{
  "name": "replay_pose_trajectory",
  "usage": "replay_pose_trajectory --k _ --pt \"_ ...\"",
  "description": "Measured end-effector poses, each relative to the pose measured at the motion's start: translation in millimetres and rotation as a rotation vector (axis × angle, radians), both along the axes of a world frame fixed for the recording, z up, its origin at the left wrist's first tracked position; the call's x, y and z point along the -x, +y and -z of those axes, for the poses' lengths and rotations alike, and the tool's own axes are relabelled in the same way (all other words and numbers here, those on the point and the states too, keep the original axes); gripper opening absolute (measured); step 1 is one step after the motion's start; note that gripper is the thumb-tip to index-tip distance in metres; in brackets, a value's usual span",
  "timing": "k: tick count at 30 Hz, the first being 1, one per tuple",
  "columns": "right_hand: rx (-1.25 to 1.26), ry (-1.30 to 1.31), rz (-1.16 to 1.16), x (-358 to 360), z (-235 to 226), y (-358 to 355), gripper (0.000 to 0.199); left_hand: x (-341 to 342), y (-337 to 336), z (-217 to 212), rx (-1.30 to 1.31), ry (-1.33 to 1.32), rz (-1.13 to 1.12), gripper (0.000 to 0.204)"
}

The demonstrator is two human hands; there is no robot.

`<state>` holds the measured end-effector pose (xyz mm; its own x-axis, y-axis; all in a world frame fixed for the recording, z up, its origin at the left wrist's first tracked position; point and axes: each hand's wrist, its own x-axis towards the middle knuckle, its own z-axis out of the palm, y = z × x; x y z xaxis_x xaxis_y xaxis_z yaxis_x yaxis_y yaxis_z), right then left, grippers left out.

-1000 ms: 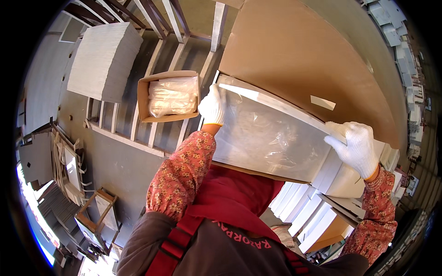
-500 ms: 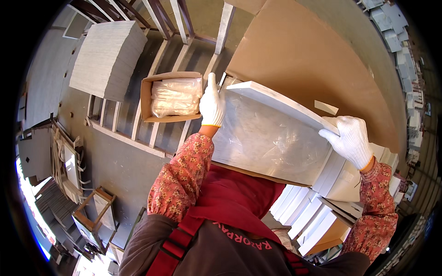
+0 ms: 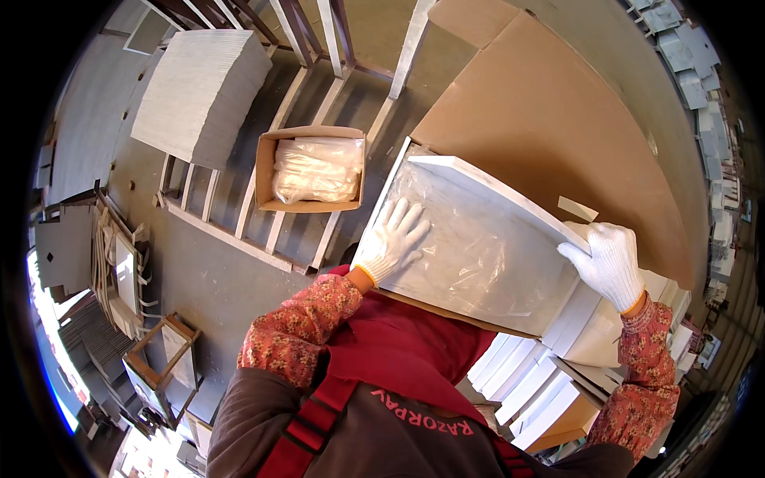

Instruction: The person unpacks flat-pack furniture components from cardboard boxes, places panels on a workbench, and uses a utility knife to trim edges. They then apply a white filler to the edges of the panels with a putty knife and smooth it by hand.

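My left hand, in a white knit glove, lies flat with spread fingers on the left end of a pale panel with clear plastic film over it. A long white board stands on edge along the panel's far side. At its right end my right hand, gloved the same way, is closed around the board, with the thumb on the near side. Behind the board rises a large brown cardboard flap. A small cut piece of cardboard rests against that flap near my right hand.
Left of the panel, an open cardboard box with plastic-wrapped pale pieces sits on a slatted rack. A stack of grey-white sheets stands farther left. Several white boards are piled at lower right.
My left hand has come away from the panel's far left corner, moved nearer to me and spread flat on the film. My right hand keeps its hold on the board.
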<state>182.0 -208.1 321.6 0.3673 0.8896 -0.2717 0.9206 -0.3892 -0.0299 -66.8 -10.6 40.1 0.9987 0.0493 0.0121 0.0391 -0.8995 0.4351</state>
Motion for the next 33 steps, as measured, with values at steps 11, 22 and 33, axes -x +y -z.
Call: replay_pose_trajectory --k 11,22,33 --pt "-0.033 0.08 0.051 0.8 -0.5 -7.8 0.033 -14.4 -1.3 0.3 0.039 0.164 0.079 0.071" --pt "-0.023 0.032 0.013 -1.8 -1.7 3.8 0.025 15.5 -40.8 -16.0 0.021 0.091 0.04 0.076" --pt "-0.017 -0.081 0.154 -4.3 6.4 -14.3 0.029 -157.9 -51.4 -212.5 -0.203 -0.604 0.118 0.063"
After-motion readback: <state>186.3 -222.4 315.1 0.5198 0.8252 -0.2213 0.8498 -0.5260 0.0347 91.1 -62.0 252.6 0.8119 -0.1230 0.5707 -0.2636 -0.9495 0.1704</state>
